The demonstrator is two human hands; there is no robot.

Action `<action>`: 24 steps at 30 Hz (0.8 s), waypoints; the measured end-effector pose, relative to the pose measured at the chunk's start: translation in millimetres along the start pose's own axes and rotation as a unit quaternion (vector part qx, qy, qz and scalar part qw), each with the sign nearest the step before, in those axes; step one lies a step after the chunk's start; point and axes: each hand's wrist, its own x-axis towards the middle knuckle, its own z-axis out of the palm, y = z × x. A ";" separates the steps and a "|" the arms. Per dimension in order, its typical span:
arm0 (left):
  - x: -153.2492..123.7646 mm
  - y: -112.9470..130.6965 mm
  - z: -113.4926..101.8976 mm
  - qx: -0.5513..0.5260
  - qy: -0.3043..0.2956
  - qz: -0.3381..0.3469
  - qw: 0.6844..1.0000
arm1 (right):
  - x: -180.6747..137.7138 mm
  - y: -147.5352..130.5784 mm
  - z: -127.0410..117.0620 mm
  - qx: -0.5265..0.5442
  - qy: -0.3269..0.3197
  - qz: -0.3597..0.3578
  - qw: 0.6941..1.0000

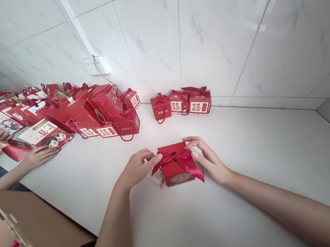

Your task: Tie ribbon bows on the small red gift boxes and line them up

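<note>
A small red gift box (176,170) with a red ribbon bow (176,159) on top sits on the white table (250,160) in front of me. My left hand (138,169) pinches the left loop of the bow with its fingers closed. My right hand (207,159) holds the right side of the bow, fingers curled on the ribbon at the box's top right corner. One ribbon tail hangs down over the box's front right.
Three finished red boxes (181,103) stand at the wall behind. A pile of red boxes and gift bags (89,109) fills the back left. Another person's hands (36,157) rest on a bag at the left. An open cardboard carton (30,236) stands at the near left.
</note>
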 end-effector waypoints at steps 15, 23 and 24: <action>0.7 5.3 2.5 -0.239 -0.232 -0.005 0.943 | 21.7 -19.6 -21.5 0.151 -0.125 0.140 0.970; 2.7 3.6 3.1 -0.251 -0.261 -0.017 0.932 | 19.1 -7.4 -18.4 0.182 -0.138 0.155 0.961; 2.7 3.7 2.7 -0.252 -0.263 -0.016 0.931 | 19.0 -6.7 -18.5 0.182 -0.139 0.153 0.961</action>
